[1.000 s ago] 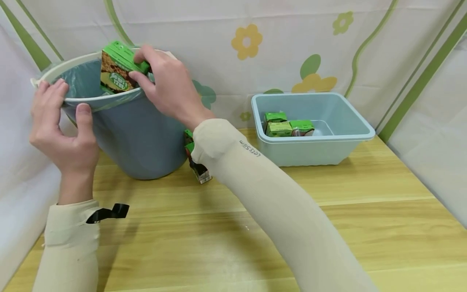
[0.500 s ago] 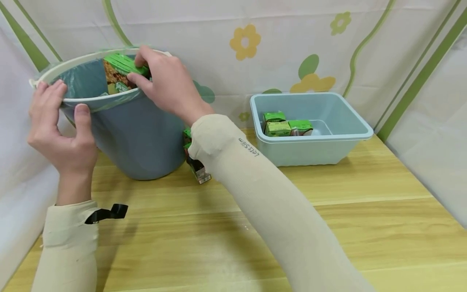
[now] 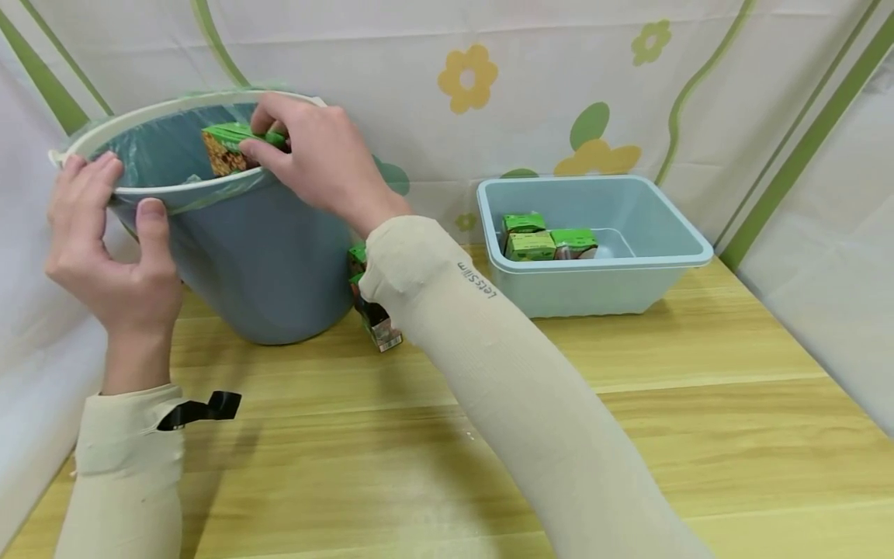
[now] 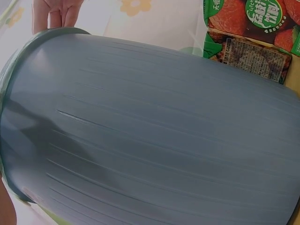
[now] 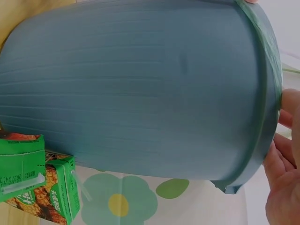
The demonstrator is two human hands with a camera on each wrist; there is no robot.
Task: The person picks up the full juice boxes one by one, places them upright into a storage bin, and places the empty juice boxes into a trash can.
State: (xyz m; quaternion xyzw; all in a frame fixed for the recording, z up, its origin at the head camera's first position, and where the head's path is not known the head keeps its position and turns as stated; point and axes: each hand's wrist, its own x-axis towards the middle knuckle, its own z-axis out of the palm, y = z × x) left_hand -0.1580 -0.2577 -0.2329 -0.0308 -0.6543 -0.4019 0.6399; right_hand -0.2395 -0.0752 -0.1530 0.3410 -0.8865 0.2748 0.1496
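A blue-grey bin (image 3: 265,264) with a pale rim and a clear liner stands at the left, tilted a little. My left hand (image 3: 115,256) grips its rim at the left, thumb outside and fingers over the edge. At the rim's right side my right hand (image 3: 314,155) pinches a green and brown drink carton (image 3: 226,147), partly sunk below the rim. In the right wrist view, the right hand (image 5: 283,159) is at the rim and the carton is hidden. Other cartons (image 5: 44,187) lie beside the bin's base.
To the right is a light blue tub (image 3: 587,287) with several green cartons (image 3: 531,245) at its left end. Behind the wooden table (image 3: 433,466) hangs a white curtain (image 3: 391,62) with flowers. A black strap (image 3: 202,410) sticks out from the left sleeve.
My right hand has lowered the carton deeper into the bin, so less of it shows above the rim. The left hand keeps its hold, and has shifted slightly left with the rim.
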